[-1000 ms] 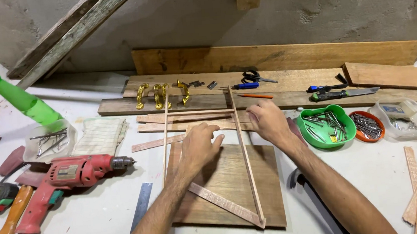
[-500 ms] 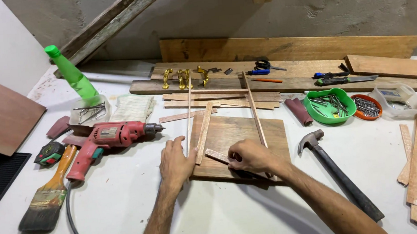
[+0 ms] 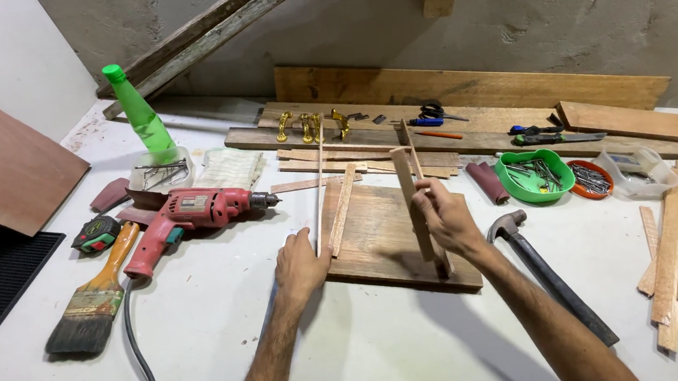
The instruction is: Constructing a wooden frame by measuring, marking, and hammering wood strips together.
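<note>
White bench [image 3: 206,335]: left hand [image 3: 300,266] flat against board [image 3: 390,242], right hand [image 3: 448,219] fingers clamped on wooden strip [image 3: 411,201].

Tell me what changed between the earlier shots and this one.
The right hand has picked up a wooden strip and holds it tilted above the wooden board; a second ago both hands pressed strips flat at the board's far end. The left hand drew back to the board's near left edge. The red drill, hammer and paintbrush stayed put.
</note>
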